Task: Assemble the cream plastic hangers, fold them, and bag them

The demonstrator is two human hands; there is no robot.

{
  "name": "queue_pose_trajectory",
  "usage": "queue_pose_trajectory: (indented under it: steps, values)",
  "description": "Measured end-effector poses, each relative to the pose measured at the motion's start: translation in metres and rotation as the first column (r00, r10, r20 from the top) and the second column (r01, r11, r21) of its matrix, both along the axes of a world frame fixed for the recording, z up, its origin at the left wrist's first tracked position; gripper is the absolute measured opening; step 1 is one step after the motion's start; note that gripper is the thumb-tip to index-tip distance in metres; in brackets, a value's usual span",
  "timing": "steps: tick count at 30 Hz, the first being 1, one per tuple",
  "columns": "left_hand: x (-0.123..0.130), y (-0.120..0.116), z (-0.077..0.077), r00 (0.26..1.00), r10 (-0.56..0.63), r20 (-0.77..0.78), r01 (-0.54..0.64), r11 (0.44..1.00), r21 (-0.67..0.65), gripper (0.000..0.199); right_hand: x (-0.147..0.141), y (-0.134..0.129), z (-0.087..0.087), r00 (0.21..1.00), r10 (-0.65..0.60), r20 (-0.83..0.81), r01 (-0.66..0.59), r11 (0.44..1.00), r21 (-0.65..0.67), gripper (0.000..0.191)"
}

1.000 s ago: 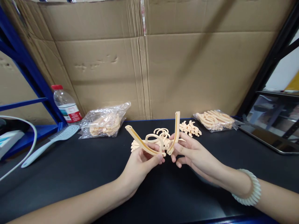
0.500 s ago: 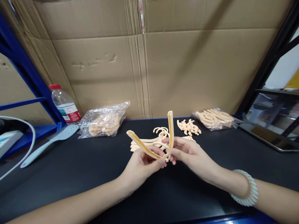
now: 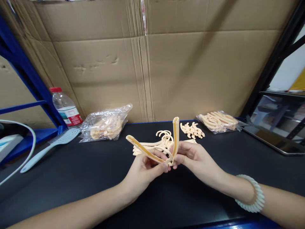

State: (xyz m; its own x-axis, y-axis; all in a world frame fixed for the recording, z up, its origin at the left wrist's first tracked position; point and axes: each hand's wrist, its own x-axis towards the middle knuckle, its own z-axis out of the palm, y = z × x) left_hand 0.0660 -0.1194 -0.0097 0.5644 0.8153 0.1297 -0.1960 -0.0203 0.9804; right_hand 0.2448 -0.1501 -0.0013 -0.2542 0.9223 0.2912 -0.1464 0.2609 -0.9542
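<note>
My left hand pinches a long peach plastic clothes hanger arm near its lower end. The arm slants up to the left, its hollow orange-tinted inside facing me. In my right hand is a matching hanger arm, which stands nearly upright. Both lower ends meet between my fingertips in a V shape; fingers hide the exact joint. A thin curved hook piece shows at this meeting point. Behind my hands lie stacked hanger arms and curved hooks, partly covered by what I hold.
A heap of small peach parts lies at the back. Plastic bags of peach parts stand at the back left and right. Left are a bottle and hairbrush; a dark tablet-like slab lies right.
The two arms have spread slightly: the left one tips further left and the right one shifts a little right, turning its hollow side more toward me. Both hands keep their hold.
</note>
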Motion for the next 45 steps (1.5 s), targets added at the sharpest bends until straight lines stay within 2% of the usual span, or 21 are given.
queue_pose_trajectory:
  steps: [8,18,23,27,29,31,33,36,39,42,45]
  values:
    - [0.000,0.000,0.002,0.999,0.003,0.035,-0.001,0.999,-0.047,0.017,-0.004,-0.007,0.000,0.997,-0.081,0.002,0.081,0.997,-0.015,0.007]
    - [0.000,-0.004,0.006,0.996,0.086,0.036,-0.082,0.991,-0.107,0.023,-0.005,-0.006,-0.003,0.988,-0.154,-0.026,0.153,0.988,-0.020,0.017]
    - [0.002,-0.002,0.009,0.990,0.141,0.019,-0.139,0.986,-0.092,0.023,-0.001,0.001,-0.002,0.988,-0.148,-0.033,0.144,0.985,-0.100,0.024]
    - [-0.007,0.014,0.019,0.970,0.237,0.049,-0.232,0.968,-0.091,0.023,0.023,0.019,0.007,0.976,-0.197,-0.093,0.187,0.977,-0.104,0.025]
    - [-0.017,0.028,0.027,0.960,0.267,0.085,-0.257,0.960,-0.111,0.020,0.040,0.029,0.013,0.980,-0.173,-0.095,0.161,0.980,-0.121,0.023]
    - [-0.029,0.044,0.037,0.947,0.305,0.099,-0.291,0.947,-0.137,0.017,0.057,0.038,0.018,0.987,-0.160,-0.027,0.155,0.980,-0.122,0.022]
    - [-0.040,0.059,0.045,0.942,0.326,0.077,-0.313,0.938,-0.148,0.015,0.069,0.044,0.023,0.975,-0.192,0.114,0.200,0.977,-0.066,0.023]
    - [-0.051,0.074,0.052,0.955,0.295,0.008,-0.292,0.948,-0.124,0.017,0.083,0.047,0.029,0.875,-0.264,0.405,0.227,0.964,0.139,0.021]
    - [-0.058,0.082,0.050,0.970,0.211,-0.119,-0.209,0.978,0.023,0.018,0.092,0.048,0.035,0.702,-0.290,0.650,0.130,0.950,0.284,0.018]
    - [-0.062,0.088,0.045,0.929,0.148,-0.339,-0.071,0.971,0.229,0.022,0.100,0.047,0.038,0.530,-0.290,0.797,0.032,0.946,0.323,0.018]
    - [-0.064,0.091,0.041,0.846,0.162,-0.508,0.076,0.906,0.416,0.023,0.104,0.046,0.042,0.429,-0.273,0.861,-0.064,0.942,0.331,0.016]
